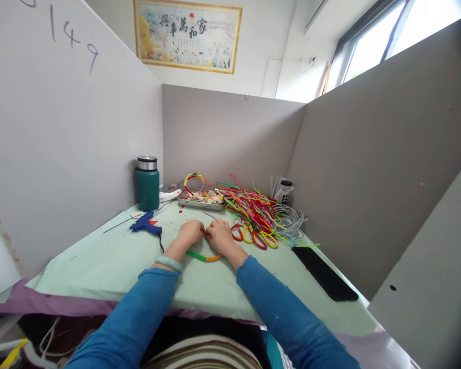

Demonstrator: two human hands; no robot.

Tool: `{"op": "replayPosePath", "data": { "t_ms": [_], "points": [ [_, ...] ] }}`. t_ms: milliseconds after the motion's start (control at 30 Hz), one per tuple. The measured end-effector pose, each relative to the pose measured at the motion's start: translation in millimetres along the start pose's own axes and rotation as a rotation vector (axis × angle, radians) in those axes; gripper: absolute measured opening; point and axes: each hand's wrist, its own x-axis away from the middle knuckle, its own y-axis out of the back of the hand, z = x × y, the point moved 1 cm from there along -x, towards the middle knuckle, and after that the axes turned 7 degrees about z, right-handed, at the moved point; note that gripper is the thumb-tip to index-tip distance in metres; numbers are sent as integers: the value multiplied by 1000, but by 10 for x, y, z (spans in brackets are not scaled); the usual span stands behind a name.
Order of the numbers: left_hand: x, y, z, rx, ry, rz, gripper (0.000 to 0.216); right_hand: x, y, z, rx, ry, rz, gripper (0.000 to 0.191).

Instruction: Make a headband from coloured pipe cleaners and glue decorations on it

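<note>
My left hand (pixel 190 232) and my right hand (pixel 219 237) rest close together on the pale green table cover (pixel 100 261), fingers curled and pinched toward each other. Between and under them lies a curved hoop wrapped in green, yellow and orange fuzzy wire (pixel 203 257). Both hands seem closed on its upper part, which they hide. A pale green bangle (pixel 169 263) sits on my left wrist. Both sleeves are blue.
A blue glue gun (pixel 146 223) lies left of my hands. Behind stand a green flask (pixel 147 183), a metal tray of small pieces (pixel 202 200) with a wrapped hoop (pixel 194 180), a heap of coloured fuzzy wires (pixel 255 212), and white cables (pixel 292 218). A black phone (pixel 325 274) lies right. Grey partitions enclose the desk.
</note>
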Motion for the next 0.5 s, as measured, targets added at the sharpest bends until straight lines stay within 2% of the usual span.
{"op": "replayPosePath", "data": {
  "t_ms": [100, 167, 300, 367, 400, 500],
  "points": [
    [-6, -4, 4, 6, -2, -8, 24, -11, 26, 30, 52, 19, -33, 19],
    [-19, -11, 11, 27, -2, -26, 24, -11, 80, -29, 46, -37, -89, 20],
    [-52, -21, 14, 103, 8, -37, 27, 26, 215, -383, -69, -370, -194, 27],
    [-59, -17, -2, 143, -15, -3, 31, 66, 263, -590, -107, -534, -162, 31],
    [-59, -13, -14, 157, -40, 15, 33, 88, 283, -673, -115, -582, -147, 30],
    [-49, 5, -46, 172, -99, 31, 36, 140, 335, -780, -49, -571, -203, 39]
  ]
}}
